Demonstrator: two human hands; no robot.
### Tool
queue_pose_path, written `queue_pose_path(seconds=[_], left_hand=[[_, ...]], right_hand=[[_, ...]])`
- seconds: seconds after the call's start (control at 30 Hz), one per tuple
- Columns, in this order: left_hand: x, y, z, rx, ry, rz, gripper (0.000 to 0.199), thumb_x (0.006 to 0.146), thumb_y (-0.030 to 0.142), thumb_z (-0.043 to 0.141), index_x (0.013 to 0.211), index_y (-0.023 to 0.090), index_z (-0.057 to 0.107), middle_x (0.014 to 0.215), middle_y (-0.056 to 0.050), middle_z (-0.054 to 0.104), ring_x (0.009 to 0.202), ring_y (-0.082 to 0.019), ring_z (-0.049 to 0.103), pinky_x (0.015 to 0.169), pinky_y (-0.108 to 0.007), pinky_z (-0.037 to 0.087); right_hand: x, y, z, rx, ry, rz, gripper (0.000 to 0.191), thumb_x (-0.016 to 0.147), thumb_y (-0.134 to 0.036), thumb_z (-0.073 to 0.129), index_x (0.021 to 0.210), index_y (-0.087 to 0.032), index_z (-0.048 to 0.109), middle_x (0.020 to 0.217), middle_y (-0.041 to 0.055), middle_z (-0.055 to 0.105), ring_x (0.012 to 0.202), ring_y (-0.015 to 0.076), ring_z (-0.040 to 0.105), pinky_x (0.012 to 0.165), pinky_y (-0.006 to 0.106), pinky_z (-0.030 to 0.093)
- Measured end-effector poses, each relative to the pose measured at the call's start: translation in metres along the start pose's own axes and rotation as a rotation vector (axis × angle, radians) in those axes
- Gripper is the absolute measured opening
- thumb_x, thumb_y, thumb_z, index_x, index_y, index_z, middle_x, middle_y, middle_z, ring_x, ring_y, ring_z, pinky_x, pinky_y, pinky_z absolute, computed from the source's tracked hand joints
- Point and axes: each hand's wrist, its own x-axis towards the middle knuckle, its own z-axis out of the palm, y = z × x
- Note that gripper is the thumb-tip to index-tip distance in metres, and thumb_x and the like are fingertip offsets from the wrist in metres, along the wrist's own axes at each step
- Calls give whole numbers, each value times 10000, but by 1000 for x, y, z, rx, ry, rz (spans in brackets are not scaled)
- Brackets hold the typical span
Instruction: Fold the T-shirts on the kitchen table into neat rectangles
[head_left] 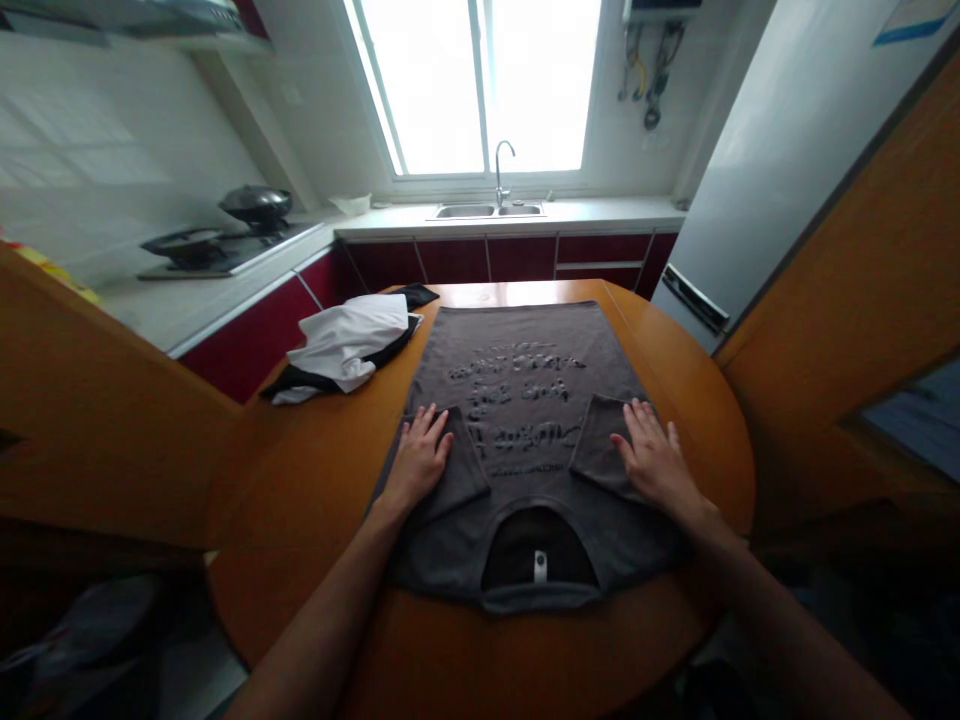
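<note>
A dark grey T-shirt (pixel 525 390) with black lettering lies spread on the wooden table, its neckline toward me and its hem at the far side. Both short sleeves are folded inward over the front. My left hand (pixel 421 455) rests flat on the left sleeve, fingers stretched out. On the right sleeve lies my right hand (pixel 656 455), also flat with its fingers apart. Inside the collar a small white label (pixel 540 566) shows.
A rumpled heap of white and black clothing (pixel 352 340) sits at the table's (pixel 300 480) far left. Beyond are a sink (pixel 491 211), a stove with a pan (pixel 187 245) and a lidded wok (pixel 256 205). A fridge (pixel 780 150) stands at the right.
</note>
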Motion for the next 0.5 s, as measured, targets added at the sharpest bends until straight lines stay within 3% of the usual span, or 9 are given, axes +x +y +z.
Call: queue_pose_path(seconds=[0.1,0.23,0.37,0.5], left_hand=[[5,-2,-11,31,14,-9,466,1013,266,389,1456,157,485,1562,-116,413,1470,-296,321,1196,-533,259],[20,-15,-28,34,-16,-52,411,982,205,459,1375,160,569,1366,-116,609,1255,-244,561,1090,-382,417],[32,-25,-31,49,-17,-159,267,961,265,555,1180,209,695,1171,-96,663,1116,-251,589,965,-356,473],[38,-26,-19,35,87,-250,139,934,289,615,976,212,723,1097,-86,634,1062,-260,561,906,-370,476]], right_hand=[[10,-32,-2,51,-37,-58,641,1035,-443,194,1556,-84,299,1653,126,188,1531,259,134,1205,571,175],[13,-64,13,86,-83,-54,632,1030,-421,218,1556,-83,304,1648,137,202,1529,278,139,1200,590,162],[9,-73,32,95,-75,-43,638,1028,-414,213,1557,-68,296,1645,149,207,1527,285,147,1194,591,180],[5,-72,44,52,-50,-73,630,1029,-415,206,1540,-74,344,1642,134,222,1525,275,160,1199,579,170]])
